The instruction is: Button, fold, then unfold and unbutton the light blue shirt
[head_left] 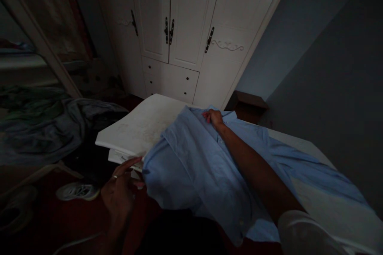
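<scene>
A dim bedroom, with a white wardrobe [179, 28] closed at the back and a white board [140, 125] lying flat in front of it. A light blue shirt [194, 167] is spread across the board and the white surface to its right, front up, with the collar pointing toward the wardrobe and one sleeve trailing off to the right

The right hand [213, 118] sits on the collar with its fingers curled down into the cloth, and it looks like a grip rather than a flat press. Its arm lies across the shirt's chest. The left hand [119, 191] is at the shirt's near left edge, where the cloth hangs over the board's corner. Its fingers are loosely stretched out with the thumb against the fabric, closed on nothing

By the look of it, the shirt is being laid out and squared up. Any further straightening would need the left edge drawn taut against the hold at the collar

A heap of clothes [44, 127] lies to the left, a pale shoe [77, 191] is on the dark red floor, and a brown box [248, 105] stands beside the wardrobe

The shirt's hem is cut off at the bottom, the arm hides the buttons, and the gloom swallows what holds the board up
</scene>
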Available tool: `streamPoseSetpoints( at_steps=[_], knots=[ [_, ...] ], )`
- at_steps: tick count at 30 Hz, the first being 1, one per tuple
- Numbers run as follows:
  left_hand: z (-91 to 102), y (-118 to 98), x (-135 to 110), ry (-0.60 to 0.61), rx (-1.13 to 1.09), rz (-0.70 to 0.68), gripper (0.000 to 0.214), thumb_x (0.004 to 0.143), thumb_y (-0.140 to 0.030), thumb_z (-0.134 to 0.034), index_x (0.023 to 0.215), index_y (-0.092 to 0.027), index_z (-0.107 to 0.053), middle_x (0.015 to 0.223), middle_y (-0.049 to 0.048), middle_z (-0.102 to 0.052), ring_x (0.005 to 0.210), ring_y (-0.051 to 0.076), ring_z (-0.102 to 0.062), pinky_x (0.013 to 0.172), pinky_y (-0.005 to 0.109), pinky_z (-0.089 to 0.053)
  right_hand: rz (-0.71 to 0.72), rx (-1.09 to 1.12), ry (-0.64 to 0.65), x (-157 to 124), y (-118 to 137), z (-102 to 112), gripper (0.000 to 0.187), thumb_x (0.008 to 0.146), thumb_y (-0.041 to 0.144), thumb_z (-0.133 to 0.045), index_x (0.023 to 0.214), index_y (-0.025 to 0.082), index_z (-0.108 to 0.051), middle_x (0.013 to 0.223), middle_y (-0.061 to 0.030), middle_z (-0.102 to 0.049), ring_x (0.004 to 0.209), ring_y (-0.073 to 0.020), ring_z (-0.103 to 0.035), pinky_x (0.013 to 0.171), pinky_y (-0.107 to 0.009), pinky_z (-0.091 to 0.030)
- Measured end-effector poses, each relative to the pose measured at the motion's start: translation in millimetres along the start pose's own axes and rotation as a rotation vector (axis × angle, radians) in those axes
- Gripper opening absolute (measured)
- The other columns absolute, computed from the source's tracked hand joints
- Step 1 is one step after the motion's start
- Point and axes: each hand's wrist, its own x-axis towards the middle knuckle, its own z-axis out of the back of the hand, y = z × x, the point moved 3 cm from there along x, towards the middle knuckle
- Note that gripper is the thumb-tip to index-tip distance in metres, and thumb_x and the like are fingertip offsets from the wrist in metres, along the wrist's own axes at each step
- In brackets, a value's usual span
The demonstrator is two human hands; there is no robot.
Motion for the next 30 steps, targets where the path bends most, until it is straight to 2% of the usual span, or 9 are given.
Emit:
streamPoseSetpoints(
  at_steps=[2,4,7,11,15,18,22,26,30],
  knots=[
    [-5.3,-9.4,4.0,0.029,-0.053,-0.136,0.037,0.074,-0.024,-0.043,0.04,-0.023,-0.057,0.102,0.0011,-0.071,0.11,0.024,-0.06,0.096,0.037,-0.048,-0.014,0.024,-0.008,0.7,-1.8,-0.3,0.038,0.079,0.027,-0.033,0.049,0.018,-0.055,0.048,-0.0084,-0.058,0.079,-0.0201,-0.067,0.075,-0.026,-0.051],
    [-10.6,-15.3,7.3,0.053,-0.066,-0.217,0.039,0.074,-0.022,-0.043,0.036,-0.024,-0.054,0.101,0.0003,-0.072,0.118,0.023,-0.056,0.104,0.037,-0.043,-0.026,0.04,-0.017,1.5,-3.8,-0.4,0.035,0.078,0.029,-0.035,0.049,0.019,-0.054,0.048,-0.008,-0.058,0.079,-0.0202,-0.067,0.075,-0.025,-0.051],
    [-16.7,-20.3,11.4,0.051,-0.076,-0.187,0.041,0.081,-0.026,-0.041,0.044,-0.021,-0.06,0.105,0.0018,-0.071,0.114,0.023,-0.059,0.103,0.037,-0.044,-0.032,0.063,-0.036,1.7,-4.5,-1.0,0.037,0.078,0.032,-0.036,0.047,0.02,-0.051,0.055,-0.0099,-0.062,0.084,-0.0201,-0.067,0.076,-0.024,-0.05],
    [-28.4,-31.2,17.1,0.162,-0.039,-0.086,0.047,0.091,-0.042,-0.033,0.078,-0.018,-0.071,0.107,0.0043,-0.07,0.11,0.024,-0.06,0.098,0.036,-0.046,-0.013,0.123,-0.009,-3.3,4.5,-2.6,0.04,0.082,0.037,-0.032,0.059,0.017,-0.057,0.079,-0.0123,-0.07,0.082,-0.0189,-0.066,0.071,-0.026,-0.05],
    [-49.3,-47.8,24.3,0.343,-0.035,-0.17,0.041,0.089,-0.046,-0.043,0.11,-0.018,-0.064,0.112,0.006,-0.067,0.107,0.023,-0.061,0.098,0.036,-0.045,0.04,0.189,0.021,-14.8,22.9,10.2,0.028,0.074,0.03,-0.041,0.089,0.015,-0.06,0.089,-0.0077,-0.068,0.073,-0.014,-0.063,0.064,-0.023,-0.049],
    [-70.1,-63.2,27.3,0.423,-0.053,-0.321,0.04,0.082,-0.032,-0.052,0.119,-0.018,-0.056,0.118,0.0078,-0.063,0.105,0.023,-0.061,0.091,0.035,-0.049,0.084,0.191,-0.031,-24.5,33.4,39.5,0.032,0.061,0.017,-0.044,0.09,0.017,-0.057,0.073,-0.0002,-0.062,0.06,-0.0102,-0.055,0.055,-0.019,-0.042],
    [-102.7,-91.8,23.7,0.507,-0.033,-0.53,0.046,0.073,-0.018,-0.046,0.118,-0.017,-0.054,0.112,0.0074,-0.063,0.097,0.019,-0.062,0.084,0.032,-0.051,0.079,0.062,-0.124,-39.7,33.5,98.8,0.024,0.051,0.014,-0.039,0.069,0.018,-0.054,0.049,0.0039,-0.046,0.042,-0.0093,-0.038,0.041,-0.019,-0.027],
    [-140.0,-119.1,12.2,0.596,0.022,-0.668,0.027,0.069,-0.015,-0.042,0.086,-0.018,-0.062,0.083,0.0028,-0.063,0.076,0.014,-0.059,0.073,0.027,-0.049,0.037,-0.005,-0.247,-61.5,18.9,167.6,0.013,0.048,0.016,-0.039,0.056,0.018,-0.049,0.043,0.0036,-0.043,0.035,-0.0079,-0.031,0.037,-0.02,-0.019],
    [-174.5,-134.9,-1.7,0.643,0.006,-0.633,0.018,0.062,-0.013,-0.039,0.063,-0.018,-0.056,0.066,0.0009,-0.057,0.065,0.013,-0.054,0.065,0.025,-0.045,-0.007,-0.032,-0.376,-93.0,-3.1,234.9,0.008,0.046,0.017,-0.04,0.051,0.019,-0.046,0.041,0.0037,-0.042,0.033,-0.0077,-0.03,0.034,-0.019,-0.016]
  ],
)
